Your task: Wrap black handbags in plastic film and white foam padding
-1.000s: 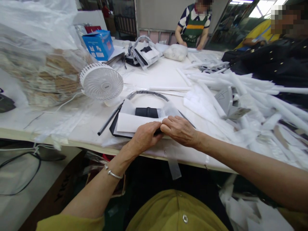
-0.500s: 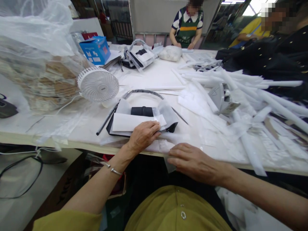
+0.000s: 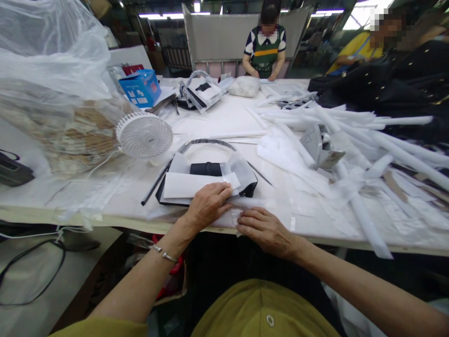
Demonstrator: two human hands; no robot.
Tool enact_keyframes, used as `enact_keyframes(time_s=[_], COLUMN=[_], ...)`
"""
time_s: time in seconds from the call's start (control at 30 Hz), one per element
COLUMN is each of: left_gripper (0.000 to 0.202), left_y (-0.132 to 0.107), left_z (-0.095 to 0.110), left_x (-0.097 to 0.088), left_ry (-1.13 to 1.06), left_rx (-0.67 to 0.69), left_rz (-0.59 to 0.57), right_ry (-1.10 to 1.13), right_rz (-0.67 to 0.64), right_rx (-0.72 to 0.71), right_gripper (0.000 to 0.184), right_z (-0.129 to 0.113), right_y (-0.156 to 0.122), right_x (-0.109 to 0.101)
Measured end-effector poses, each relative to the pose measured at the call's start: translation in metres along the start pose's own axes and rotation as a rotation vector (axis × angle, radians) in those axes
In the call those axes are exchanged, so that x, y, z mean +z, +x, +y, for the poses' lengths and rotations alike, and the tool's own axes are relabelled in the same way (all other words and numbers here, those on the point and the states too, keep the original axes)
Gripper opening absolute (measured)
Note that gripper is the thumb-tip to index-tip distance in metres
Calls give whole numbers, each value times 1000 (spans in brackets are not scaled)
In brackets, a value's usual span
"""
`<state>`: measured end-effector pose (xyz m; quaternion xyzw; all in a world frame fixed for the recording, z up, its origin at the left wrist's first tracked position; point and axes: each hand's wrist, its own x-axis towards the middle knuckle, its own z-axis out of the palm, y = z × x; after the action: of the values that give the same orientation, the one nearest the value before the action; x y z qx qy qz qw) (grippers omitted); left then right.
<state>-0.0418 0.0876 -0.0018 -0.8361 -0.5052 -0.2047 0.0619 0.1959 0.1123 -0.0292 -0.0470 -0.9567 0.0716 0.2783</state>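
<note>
In the middle of the frame, a black bag (image 3: 206,169) lies on the white table (image 3: 121,196), close to the near edge. A white sheet (image 3: 192,186) covers much of its front, and a black band shows above the sheet. The bag's handle (image 3: 209,142) makes a big curve behind it, and a long dark strip (image 3: 153,186) sticks out at its left side.

The left hand (image 3: 209,200) is just below the middle of the frame. It rests on the lower right part of the sheet and the bag's near edge. Its fingers are a bit bent, with the thumb a little apart from them. I cannot tell if they pinch anything. A shiny bracelet (image 3: 168,256) sits on that wrist.

The right hand (image 3: 268,229) is lower and more to the right, at the table's edge. Its fingers lie side by side and bend a little, with the tips by a crinkly, see-through piece (image 3: 239,215). I cannot tell if they grip it.

A round white fan (image 3: 144,136) stands left of the middle, and a blue box (image 3: 140,88) is at the upper left. Lots of white rolls (image 3: 379,122) lie in a messy heap on the right
</note>
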Motion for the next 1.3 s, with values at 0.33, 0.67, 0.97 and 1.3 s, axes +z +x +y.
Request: enact_keyframes(time_s=[0.33,0.67,0.97,1.3], left_gripper=[29,16,18,24], left_y=[8,7,5,4], left_z=[0,0,3,1], left_x=[5,7,8,12], left_ry=[92,113,93,73], left_rx=[-50,-4,4,2], left_rz=[89,115,160,209], right_ry=[166,182,632,566], right_rz=[26,-13,217,217], right_rx=[130,222,831,500], right_gripper=[15,18,22,53], right_z=[-2,-12,-2,11], right_y=[17,20,50,62], right_x=[-8,-17,-39,-37])
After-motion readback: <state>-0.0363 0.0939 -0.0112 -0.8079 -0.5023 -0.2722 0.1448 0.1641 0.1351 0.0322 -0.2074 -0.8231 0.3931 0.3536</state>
